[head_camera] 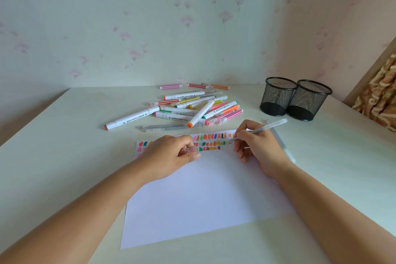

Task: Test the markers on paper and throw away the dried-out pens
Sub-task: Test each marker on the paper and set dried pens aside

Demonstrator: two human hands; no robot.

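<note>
- Paper (203, 195) lay flat on the desk (64, 156). Near part was blank; colour swatches (211, 142) ran in rows along the far edge.
- Left hand (169, 154) rested on the sheet, fingers pinching a clear cap (190, 150).
- Right hand (259, 148) gripped a clear pen (267, 127) in a writing hold, tip at the right end of the swatches.
- Step in hand: testing this pen. Couldn't tell if it marked.
- Next move, my read: check the stroke, recap, keep or bin.
- Second pen (288, 153) lay just behind the right hand.
- Farther back: marker pile (192, 109), two mesh cups (278, 98) to its right.
</note>
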